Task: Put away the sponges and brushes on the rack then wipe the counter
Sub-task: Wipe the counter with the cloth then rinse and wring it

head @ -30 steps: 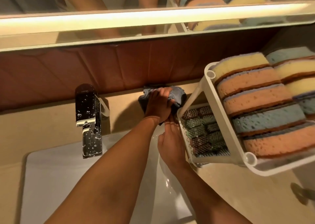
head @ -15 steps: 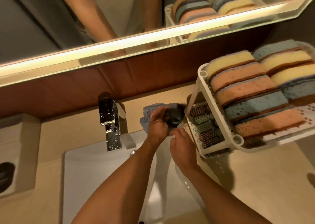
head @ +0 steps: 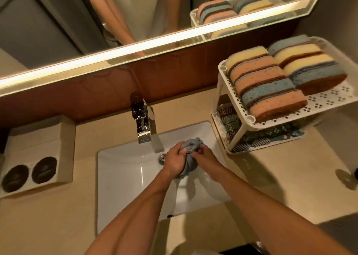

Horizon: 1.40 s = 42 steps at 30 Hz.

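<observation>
A bunched grey cloth point(head: 189, 154) hangs over the white sink point(head: 124, 169), held between both hands. My left hand point(head: 175, 160) grips its left side and my right hand point(head: 205, 158) grips its right side, fingers curled round the fabric. A white two-tier rack point(head: 224, 91) stands on the beige counter point(head: 290, 179) to the right of the sink. Its top shelf carries several yellow, orange and blue sponges point(head: 271, 84) in two rows. The lower shelf holds dark scrub pads point(head: 230, 121), partly hidden under the top shelf.
A wet chrome faucet point(head: 140, 117) rises behind the sink. A beige box with two dark round holes point(head: 34, 157) sits on the counter at the left. A lit mirror point(head: 135, 22) runs along the back wall. A dark object point(head: 356, 172) shows at the right edge.
Both hands brought the cloth from the counter beside the rack to over the sink basin and bunched it up. The view pulled back and shows more of the counter.
</observation>
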{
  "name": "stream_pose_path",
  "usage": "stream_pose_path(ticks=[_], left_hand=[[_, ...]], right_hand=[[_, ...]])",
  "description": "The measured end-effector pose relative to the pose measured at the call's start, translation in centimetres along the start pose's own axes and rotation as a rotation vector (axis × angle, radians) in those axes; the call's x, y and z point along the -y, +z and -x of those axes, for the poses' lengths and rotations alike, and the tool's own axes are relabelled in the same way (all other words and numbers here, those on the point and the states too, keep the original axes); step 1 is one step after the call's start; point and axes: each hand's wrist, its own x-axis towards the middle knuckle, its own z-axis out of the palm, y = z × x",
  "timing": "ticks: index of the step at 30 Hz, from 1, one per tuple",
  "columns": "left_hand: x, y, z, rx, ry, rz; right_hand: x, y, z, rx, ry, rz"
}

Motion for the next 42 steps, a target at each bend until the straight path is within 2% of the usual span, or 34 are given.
stream_pose_path(ticks=[2, 4, 6, 12, 14, 19, 22, 28, 32, 35, 37, 39, 42], left_hand=[[-0.2, -0.5, 2.0, -0.001, -0.053, 0.108], [-0.5, -1.3, 3.3, 0.017, -0.096, 0.183], [-0.5, -2.2, 4.7, 0.032, -0.139, 0.239], [0.5, -5.4, 8.8, -0.016, -0.146, 0.558], [1.0, -6.7, 9.9, -0.035, -0.132, 0.587], [0.7, -9.8, 11.2, -0.086, -0.054, 0.46], [1.0, -11.6, 11.9, -0.096, -0.012, 0.49], [1.6, -14.7, 13.1, -0.243, 0.046, 0.464], [1.6, -16.7, 13.3, -0.298, 0.19, 0.177], [1.7, -18.2, 13.6, -0.467, 0.249, 0.072], [1.9, -19.2, 13.6, -0.522, 0.291, -0.047], [2.1, -19.6, 13.6, -0.468, 0.343, -0.173], [1.9, -19.2, 14.0, -0.342, 0.364, -0.158]], right_hand=[[-0.3, 0.3, 1.4, 0.003, -0.019, -0.048], [-0.2, 0.6, 2.7, 0.083, -0.044, -0.131], [-0.2, 1.1, 3.8, 0.11, -0.088, -0.095], [0.5, 4.6, 6.9, -0.003, -0.212, -0.027], [1.2, 6.1, 8.2, -0.036, -0.237, -0.001], [1.4, 8.9, 10.4, 0.053, -0.223, -0.04], [1.7, 10.0, 10.8, -0.044, -0.268, -0.011], [3.8, 11.1, 11.8, -0.186, -0.395, 0.125], [5.5, 10.9, 12.9, -0.213, -0.54, 0.294], [6.8, 10.2, 13.3, -0.225, -0.603, 0.374], [7.1, 9.7, 13.6, -0.259, -0.585, 0.401], [7.0, 9.9, 13.6, -0.276, -0.541, 0.423], [6.9, 11.7, 14.2, -0.226, -0.482, 0.449]])
